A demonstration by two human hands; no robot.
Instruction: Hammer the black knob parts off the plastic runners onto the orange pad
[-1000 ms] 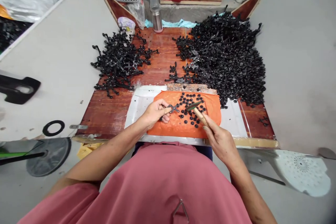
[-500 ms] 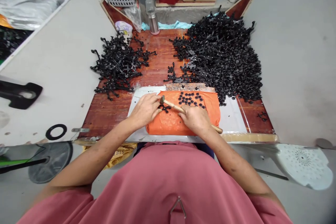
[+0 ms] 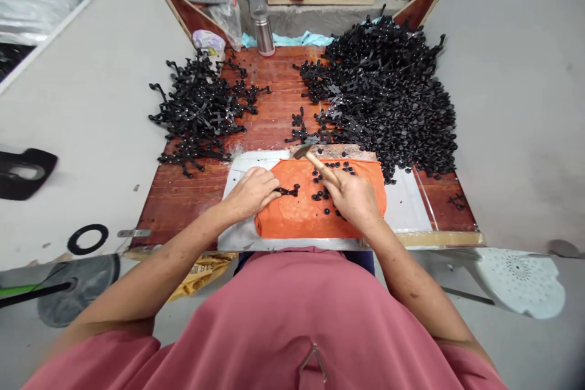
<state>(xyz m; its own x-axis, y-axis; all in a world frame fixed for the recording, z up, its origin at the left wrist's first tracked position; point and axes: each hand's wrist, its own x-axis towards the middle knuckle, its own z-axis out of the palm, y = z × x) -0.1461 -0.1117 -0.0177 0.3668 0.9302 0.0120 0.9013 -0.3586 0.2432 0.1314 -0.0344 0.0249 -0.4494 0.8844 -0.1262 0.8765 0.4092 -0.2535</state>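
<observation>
Pinched in the fingers of my left hand [image 3: 254, 193] is a small black branched part [image 3: 289, 191], lying over an orange cloth pad [image 3: 292, 219]. My right hand [image 3: 355, 198] is closed round the wooden handle of a hammer [image 3: 323, 169]. The hammer's head is up at the far edge of the pad, apart from the black part. Several small round black pieces [image 3: 320, 194] lie on the pad beside and partly under my right hand, which hides some of them.
A large heap of black parts [image 3: 388, 91] covers the right back of the wooden table [image 3: 278, 109]; a smaller heap [image 3: 201, 109] lies at left. A metal flask [image 3: 264, 35] stands at the back. Grey panels [image 3: 512, 97] flank both sides. A white stool [image 3: 518, 280] is at lower right.
My right hand has moved right with the hammer, and its head has lifted away from the black part. My left hand still pinches the part, now showing more on its right.
</observation>
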